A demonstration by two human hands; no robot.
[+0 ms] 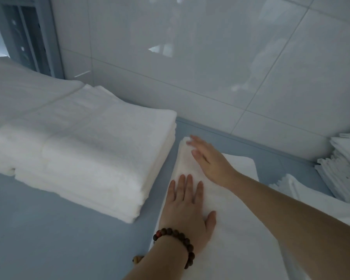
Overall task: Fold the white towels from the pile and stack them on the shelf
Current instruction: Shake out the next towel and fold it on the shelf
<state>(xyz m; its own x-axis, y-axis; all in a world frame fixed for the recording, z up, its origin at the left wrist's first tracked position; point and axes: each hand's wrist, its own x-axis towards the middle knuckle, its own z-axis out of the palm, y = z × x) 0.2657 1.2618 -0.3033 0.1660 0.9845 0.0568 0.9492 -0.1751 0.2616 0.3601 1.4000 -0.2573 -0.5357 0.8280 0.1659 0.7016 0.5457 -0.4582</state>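
Note:
A white towel (226,223) lies folded lengthwise on the grey-blue surface (55,235), running from the bottom right toward the wall. My left hand (188,207), with a bead bracelet at the wrist, presses flat on the towel's near part, fingers straight. Farther up, my right hand (208,158) lies flat with straight fingers over the towel's far end, slightly blurred. A tall stack of folded white towels (93,158) stands just left of the towel, a narrow gap apart.
A glossy tiled wall (210,57) closes the back. Loose white towels are piled at the right edge (343,164), and more white cloth (303,190) lies under my right forearm. A grey frame (28,37) shows at top left.

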